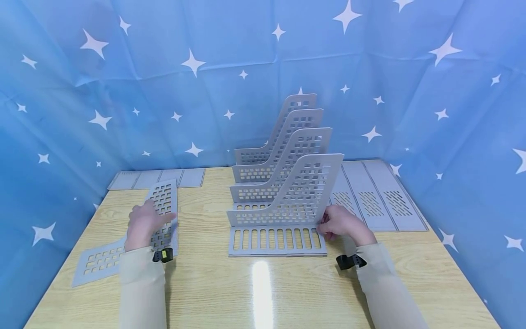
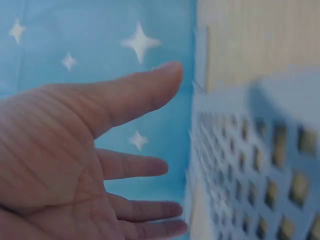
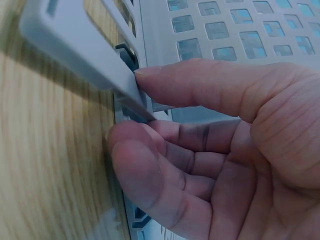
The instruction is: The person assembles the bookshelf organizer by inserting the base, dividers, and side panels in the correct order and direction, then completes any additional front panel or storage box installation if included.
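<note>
Several grey perforated side panels (image 1: 324, 161) stand upright in a row on a slotted grey base (image 1: 277, 252), the start of a file rack shape. At its right front corner my right hand (image 1: 343, 223) pinches the edge of the base, thumb (image 3: 200, 82) on top beside the front panel's foot and curled fingers underneath. My left hand (image 1: 141, 224) is over a loose perforated panel (image 1: 174, 208) lying on the left, fingers spread and apart from it in the left wrist view. Another loose panel (image 1: 96, 262) lies partly under the left forearm.
Flat grey plates (image 1: 376, 185) with slanted slots lie side by side behind the right hand. More flat plates (image 1: 191, 177) are at the back left. A blue star-printed curtain (image 1: 230, 91) encloses the wooden table (image 1: 213, 292) at the back and sides.
</note>
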Action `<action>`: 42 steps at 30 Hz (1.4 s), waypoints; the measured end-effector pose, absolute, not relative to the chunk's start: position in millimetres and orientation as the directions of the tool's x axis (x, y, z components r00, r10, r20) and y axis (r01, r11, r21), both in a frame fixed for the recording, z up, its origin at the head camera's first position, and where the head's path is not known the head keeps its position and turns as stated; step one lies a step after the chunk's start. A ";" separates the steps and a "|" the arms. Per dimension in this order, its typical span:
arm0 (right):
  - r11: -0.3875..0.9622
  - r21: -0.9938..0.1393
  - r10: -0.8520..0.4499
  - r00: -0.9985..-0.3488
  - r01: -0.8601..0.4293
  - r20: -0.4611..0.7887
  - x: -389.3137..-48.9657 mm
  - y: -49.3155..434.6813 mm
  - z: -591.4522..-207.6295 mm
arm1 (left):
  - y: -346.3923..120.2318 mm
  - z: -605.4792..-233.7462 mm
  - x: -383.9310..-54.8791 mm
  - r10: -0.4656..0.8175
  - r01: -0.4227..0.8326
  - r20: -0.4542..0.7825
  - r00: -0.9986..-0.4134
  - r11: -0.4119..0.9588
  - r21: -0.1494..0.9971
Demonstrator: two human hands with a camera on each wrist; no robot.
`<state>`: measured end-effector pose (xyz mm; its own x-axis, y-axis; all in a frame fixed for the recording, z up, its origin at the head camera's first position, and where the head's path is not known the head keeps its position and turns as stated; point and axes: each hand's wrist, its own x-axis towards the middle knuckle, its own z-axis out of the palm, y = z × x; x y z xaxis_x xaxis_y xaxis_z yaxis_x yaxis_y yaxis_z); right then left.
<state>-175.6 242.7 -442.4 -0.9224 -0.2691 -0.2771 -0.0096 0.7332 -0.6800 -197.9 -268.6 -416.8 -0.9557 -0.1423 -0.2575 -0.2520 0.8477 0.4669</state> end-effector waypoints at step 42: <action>0.714 -0.699 -0.243 -0.920 0.046 -0.308 -177.6 245.4 -445.2 | -246.1 -405.7 -203.9 -0.128 -0.168 -0.110 -0.986 0.690 0.704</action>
<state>-177.6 245.4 -445.2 -0.9198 -0.2427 -0.3084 0.0460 0.7137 -0.6989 -203.9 -246.1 -405.7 -0.9857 -0.1277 -0.1097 -0.1677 0.6903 0.7038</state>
